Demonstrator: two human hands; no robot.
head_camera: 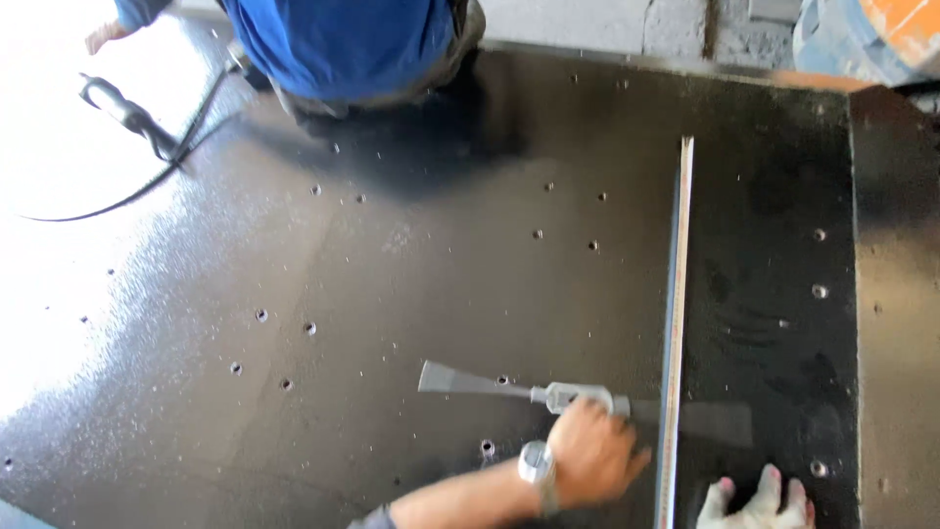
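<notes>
Beside the long metal rail [676,323], left hand [592,453] grips a hammer [519,388]; right hand [759,504], gloved, rests spread.

Far above the hand, at the top edge, a person in a blue shirt [343,39] crouches on the large black steel plate dotted with small drilled holes [392,294]. Up and to the left of the hand, a black cable with a looped handle [137,122] trails over a bright, glaring patch of floor. Beyond the plate's far edge runs a grey concrete wall [607,24], and in the top right corner sits an orange and grey object [871,34], cut off by the frame.
</notes>
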